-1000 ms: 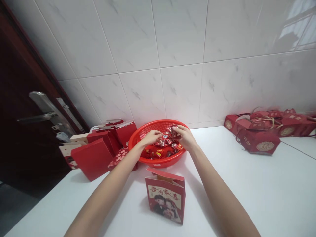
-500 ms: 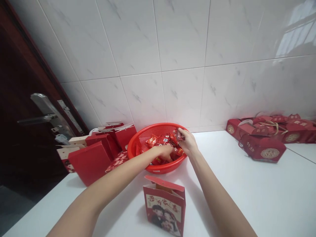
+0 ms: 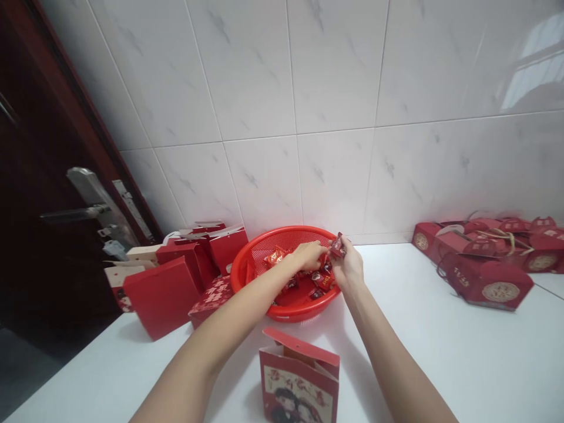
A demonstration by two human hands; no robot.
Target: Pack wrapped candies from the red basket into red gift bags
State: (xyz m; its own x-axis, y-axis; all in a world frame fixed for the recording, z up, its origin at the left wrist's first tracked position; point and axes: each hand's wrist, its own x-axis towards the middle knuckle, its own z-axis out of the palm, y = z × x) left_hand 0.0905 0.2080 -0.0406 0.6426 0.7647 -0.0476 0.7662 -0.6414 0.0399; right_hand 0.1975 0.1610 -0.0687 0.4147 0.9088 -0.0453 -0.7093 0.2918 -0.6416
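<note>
A round red plastic basket stands against the wall, with several red wrapped candies inside. My left hand reaches over the basket with its fingers bent toward my right hand; what its fingertips touch is hidden. At the basket's right rim, my right hand is closed on dark red wrapped candy. Nearer to me, between my forearms, a red paper box with a printed couple stands upright, its top flap partly raised.
Several red and cream boxes stand at the left, near a dark door with a metal handle. Red boxes with string handles lie at the right on the white table. A tiled wall rises behind.
My left hand has lifted from among the candies and moved right, toward my right hand. The candies in the basket have shifted. The view has moved slightly.
</note>
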